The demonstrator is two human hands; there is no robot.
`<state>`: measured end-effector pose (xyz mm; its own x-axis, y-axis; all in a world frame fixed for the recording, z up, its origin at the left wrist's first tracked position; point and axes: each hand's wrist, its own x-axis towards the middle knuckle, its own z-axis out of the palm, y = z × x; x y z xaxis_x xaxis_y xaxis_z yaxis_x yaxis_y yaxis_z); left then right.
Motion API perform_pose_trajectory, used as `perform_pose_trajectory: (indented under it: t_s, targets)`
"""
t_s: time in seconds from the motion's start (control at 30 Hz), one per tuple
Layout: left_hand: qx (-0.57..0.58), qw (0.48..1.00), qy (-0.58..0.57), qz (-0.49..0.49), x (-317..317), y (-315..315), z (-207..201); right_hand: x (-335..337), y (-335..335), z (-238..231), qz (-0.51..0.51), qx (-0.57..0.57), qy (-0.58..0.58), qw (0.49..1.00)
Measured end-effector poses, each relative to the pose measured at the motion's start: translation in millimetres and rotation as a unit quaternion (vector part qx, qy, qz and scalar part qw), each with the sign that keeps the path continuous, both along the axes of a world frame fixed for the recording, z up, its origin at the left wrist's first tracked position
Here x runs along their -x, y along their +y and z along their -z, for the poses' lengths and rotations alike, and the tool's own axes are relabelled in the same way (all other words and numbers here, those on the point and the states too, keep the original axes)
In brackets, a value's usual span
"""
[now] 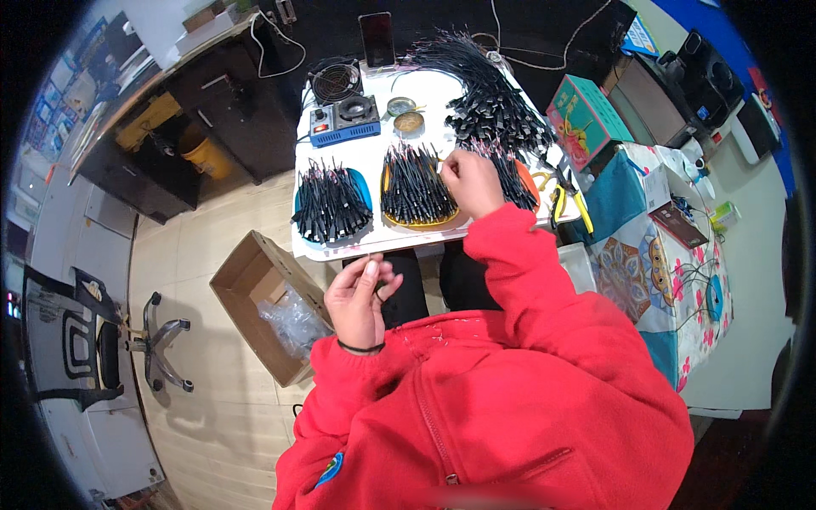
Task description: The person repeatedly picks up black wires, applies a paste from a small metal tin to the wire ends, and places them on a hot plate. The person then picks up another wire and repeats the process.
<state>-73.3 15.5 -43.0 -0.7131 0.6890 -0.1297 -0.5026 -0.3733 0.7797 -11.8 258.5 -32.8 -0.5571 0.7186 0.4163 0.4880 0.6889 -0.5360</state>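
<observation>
My right hand (472, 183) is closed in a pinch above the white table, at the right side of a bundle of short black cables (416, 187) in a yellow tray (416, 226). Something small and pale shows at its fingertips, too small to name. Just off the table's front edge, my left hand (359, 302) has thumb and forefinger pressed together; a thin sliver seems to stick up from them. Another cable bundle (331, 204) lies in a blue tray (365, 189) at the left. A third (510, 174) fills an orange tray (532, 185), partly hidden by my right hand.
Behind the trays stand a blue soldering unit (344, 127), a round tin (408, 122) and a heap of black cables (497, 110). Yellow-handled pliers (558, 204) lie at the right edge. A cardboard box (246, 293) sits on the floor at left, near an office chair (157, 340).
</observation>
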Motion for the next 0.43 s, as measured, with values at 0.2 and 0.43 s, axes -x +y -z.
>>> perform_pose_trajectory:
  t_s: [0.2,0.43]
  targets:
    - [-0.063,0.995,-0.049,0.059,-17,26,-33,-64,-83,-30,-0.266,0.352,0.223,0.869]
    - [-0.019,0.99,0.002,0.138,-47,32,-51,-111,-115,-25,-0.281,0.294,0.224,0.885]
